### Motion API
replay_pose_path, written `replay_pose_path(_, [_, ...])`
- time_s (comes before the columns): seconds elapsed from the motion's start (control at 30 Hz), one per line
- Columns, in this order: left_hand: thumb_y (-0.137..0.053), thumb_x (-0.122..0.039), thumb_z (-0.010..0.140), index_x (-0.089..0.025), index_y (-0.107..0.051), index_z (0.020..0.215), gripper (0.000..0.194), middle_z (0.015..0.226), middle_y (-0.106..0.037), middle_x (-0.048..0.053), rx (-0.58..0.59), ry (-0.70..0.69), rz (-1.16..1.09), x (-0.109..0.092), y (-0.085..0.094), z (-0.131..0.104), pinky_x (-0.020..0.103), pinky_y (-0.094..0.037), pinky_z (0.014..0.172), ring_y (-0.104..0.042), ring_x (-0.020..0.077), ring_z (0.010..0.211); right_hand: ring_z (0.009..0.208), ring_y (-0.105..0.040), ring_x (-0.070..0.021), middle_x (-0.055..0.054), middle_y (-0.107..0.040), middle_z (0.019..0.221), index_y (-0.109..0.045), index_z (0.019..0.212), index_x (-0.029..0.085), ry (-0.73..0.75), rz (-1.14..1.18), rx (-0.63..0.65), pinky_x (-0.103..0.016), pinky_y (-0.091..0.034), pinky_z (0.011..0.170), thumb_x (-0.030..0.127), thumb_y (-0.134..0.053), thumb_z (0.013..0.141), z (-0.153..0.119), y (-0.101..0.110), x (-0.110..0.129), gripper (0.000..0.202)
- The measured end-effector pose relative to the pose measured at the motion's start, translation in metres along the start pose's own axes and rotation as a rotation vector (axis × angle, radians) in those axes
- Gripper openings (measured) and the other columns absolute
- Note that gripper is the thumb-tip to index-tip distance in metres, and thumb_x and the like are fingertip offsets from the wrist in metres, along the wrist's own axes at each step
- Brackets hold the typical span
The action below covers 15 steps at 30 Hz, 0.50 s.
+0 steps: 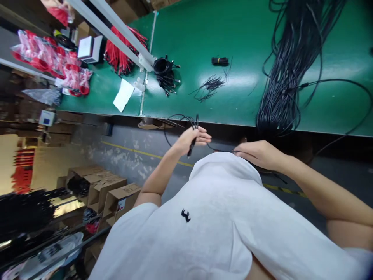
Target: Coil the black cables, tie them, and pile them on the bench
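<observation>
My left hand (186,139) is closed around loops of a thin black cable (220,150), just off the near edge of the green table (241,101). A black cable connector (191,147) sticks down out of that hand, and its outer fingers are extended. To the right, my right hand (259,152) pinches the same cable in front of my white shirt, with a slightly sagging stretch running between the hands. Beyond my right hand, a long cable curves up to the large heap of black cables (282,85) on the table.
On the table lie loose thin black ties (211,85), a yellow-banded black bundle (220,61), coiled black cables (164,70), red cables (121,50) and white paper (124,95). Pale posts (116,31) rise at the left. Cardboard boxes (121,198) stand on the floor behind.
</observation>
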<state>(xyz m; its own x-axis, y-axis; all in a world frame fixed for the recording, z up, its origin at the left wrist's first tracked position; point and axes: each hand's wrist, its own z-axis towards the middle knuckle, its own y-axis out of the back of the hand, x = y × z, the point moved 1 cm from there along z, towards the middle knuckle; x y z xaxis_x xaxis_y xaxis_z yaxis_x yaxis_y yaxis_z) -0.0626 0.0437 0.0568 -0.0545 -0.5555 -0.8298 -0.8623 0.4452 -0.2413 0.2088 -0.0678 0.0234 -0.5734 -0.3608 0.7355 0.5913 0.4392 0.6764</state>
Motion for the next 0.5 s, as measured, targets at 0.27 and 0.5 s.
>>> replay_pose_path(0.27, [-0.071,-0.049,0.08,-0.01,-0.067,0.085,0.039,0.041,-0.049,-0.004,0.489,0.218,-0.103,0.022,-0.04,-0.012,0.019,-0.037,0.038,-0.042,0.0075,0.033,0.079,-0.061,-0.016,-0.005,-0.07,0.084,-0.068,0.085,0.018,-0.042,0.066,-0.181,-0.024,-0.039,0.071,0.048,-0.043,0.096,0.046,0.049,-0.026,0.04])
replay_pose_path(0.5, [-0.035,-0.059,0.098,-0.031,-0.064,0.122,0.047,0.038,-0.023,-0.012,-0.179,-0.428,-0.52,-0.04,0.016,-0.043,0.014,-0.019,0.028,-0.021,0.0056,0.024,0.087,-0.062,-0.0226,-0.011,-0.07,0.094,-0.063,0.081,0.019,-0.663,-0.069,-0.239,-0.03,-0.041,0.075,0.041,-0.037,0.091,-0.051,0.003,-0.166,0.035])
